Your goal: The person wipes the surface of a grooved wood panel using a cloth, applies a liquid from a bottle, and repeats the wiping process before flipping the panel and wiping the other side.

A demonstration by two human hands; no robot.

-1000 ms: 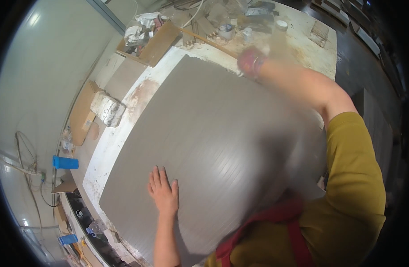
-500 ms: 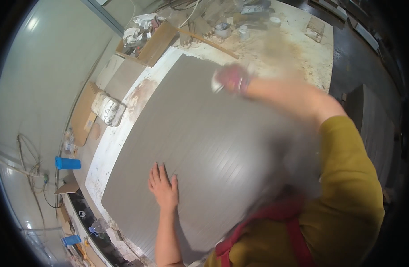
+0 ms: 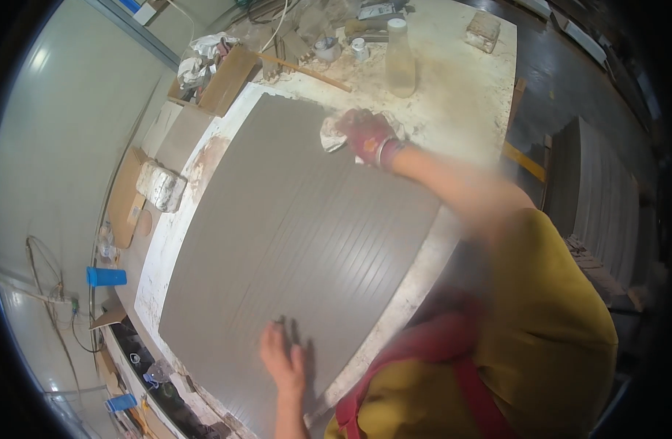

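Observation:
A large grey panel with fine grooved lines (image 3: 277,219) lies flat on the white worktable. At its far edge my right hand (image 3: 367,137), in a red glove, grips a crumpled white rag (image 3: 331,136) pressed against the panel's corner area; part of the rag is hidden under the glove. My left hand (image 3: 283,360), bare and slightly blurred, is over the near part of the panel, its thumb apart from its loosely bent fingers. A small dark spot shows at its fingertips, too unclear to name. A shadow falls beside it.
Beyond the panel stand a bottle of yellowish liquid (image 3: 400,62), a small white jar (image 3: 360,50) and a wooden stick (image 3: 307,72). A cardboard box (image 3: 230,77) of rags sits far left, near a white wrapped block (image 3: 161,186) and a blue cup (image 3: 106,276). Stacked panels (image 3: 596,197) stand right.
My left hand has moved nearer to me, its fingers now more bent. My right hand still holds the rag at the panel's far edge. The whole view has shifted somewhat.

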